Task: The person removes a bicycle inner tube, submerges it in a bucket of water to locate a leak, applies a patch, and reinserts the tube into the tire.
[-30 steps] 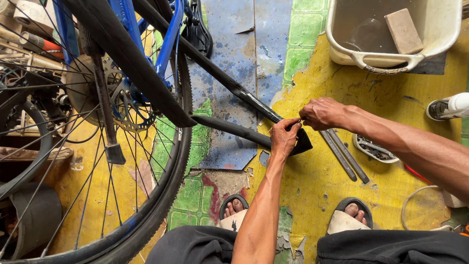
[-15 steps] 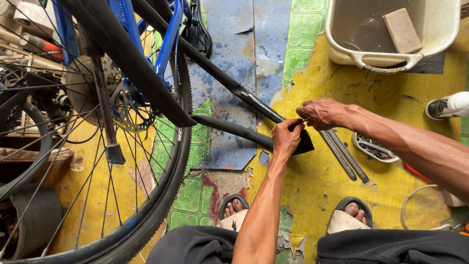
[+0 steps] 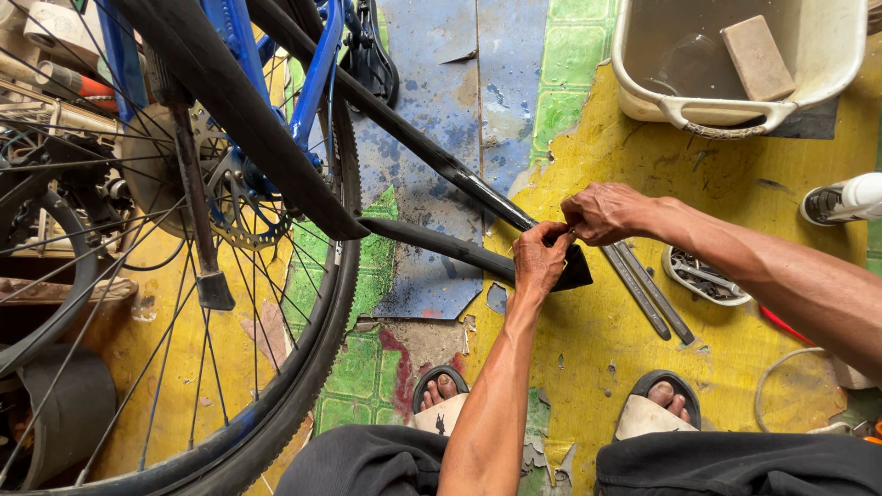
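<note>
A black inner tube (image 3: pixel 432 241) runs from under the blue bicycle frame (image 3: pixel 230 46) to a folded end on the yellow floor. My left hand (image 3: pixel 540 262) grips that folded end from below. Just above it, touching it, my right hand (image 3: pixel 602 211) pinches the tube at the same spot. What lies between the fingertips is hidden. The bicycle's spoked wheel with its black tyre (image 3: pixel 312 367) fills the left side.
A white basin (image 3: pixel 735 115) of murky water with a brown block (image 3: pixel 758 57) stands at the top right. Two dark metal levers (image 3: pixel 648 292) and a small dish of bits (image 3: pixel 703 276) lie right of my hands. My sandalled feet (image 3: pixel 441 395) are below.
Both hands stay pinched on the tube's folded end; only the fingers have shifted slightly. The bicycle and basin have not moved.
</note>
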### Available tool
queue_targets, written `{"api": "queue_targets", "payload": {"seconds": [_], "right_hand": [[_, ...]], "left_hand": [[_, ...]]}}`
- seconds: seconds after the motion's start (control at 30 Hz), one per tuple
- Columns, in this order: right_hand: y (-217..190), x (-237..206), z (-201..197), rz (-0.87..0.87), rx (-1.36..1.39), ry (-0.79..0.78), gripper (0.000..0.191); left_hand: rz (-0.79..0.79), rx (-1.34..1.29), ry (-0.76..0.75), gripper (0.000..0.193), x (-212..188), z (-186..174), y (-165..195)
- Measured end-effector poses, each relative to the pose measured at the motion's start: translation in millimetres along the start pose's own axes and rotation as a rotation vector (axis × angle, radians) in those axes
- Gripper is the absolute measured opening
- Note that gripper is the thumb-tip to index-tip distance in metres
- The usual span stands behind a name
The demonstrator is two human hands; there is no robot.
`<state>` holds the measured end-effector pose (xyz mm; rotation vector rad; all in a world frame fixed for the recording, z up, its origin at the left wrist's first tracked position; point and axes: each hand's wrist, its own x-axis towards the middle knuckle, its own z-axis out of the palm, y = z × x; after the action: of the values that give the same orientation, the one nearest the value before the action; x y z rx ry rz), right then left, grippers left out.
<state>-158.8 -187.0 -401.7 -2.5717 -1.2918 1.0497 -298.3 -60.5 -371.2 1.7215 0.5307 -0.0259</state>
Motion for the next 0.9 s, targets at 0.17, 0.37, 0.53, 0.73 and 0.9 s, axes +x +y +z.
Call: {"api": "queue_targets", "payload": {"seconds": [0.17,0.37,0.53,0.73,0.9], "right_hand": [[2.2,-5.1,-0.1,-0.037,0.084,0.051,0.018],[4.8,-8.6,-2.5,-0.076,0.132,0.046,0.021],[7.2,-9.2,-8.2,-0.024,0.154,0.007,0.022],[12.5,-5.5,-2.7,-0.061,0.268,0.043,0.025],[9.0,-4.0,4.9,-0.066,0.212,0.085,0.023]], "left_hand": [[0.017,-0.012,0.003,0.024,-1.2,1.0,-0.6],[0.011,0.006,-0.017,0.024,-0.1,-0.2,-2.4],[0.007,0.006,0.0,0.024,1.6,-2.8,-4.9],[-0.003,0.002,-0.001,0.023,2.9,-1.4,-5.9],[0.002,-0.002,-0.006,0.022,2.5,1.0,-6.8]]}}
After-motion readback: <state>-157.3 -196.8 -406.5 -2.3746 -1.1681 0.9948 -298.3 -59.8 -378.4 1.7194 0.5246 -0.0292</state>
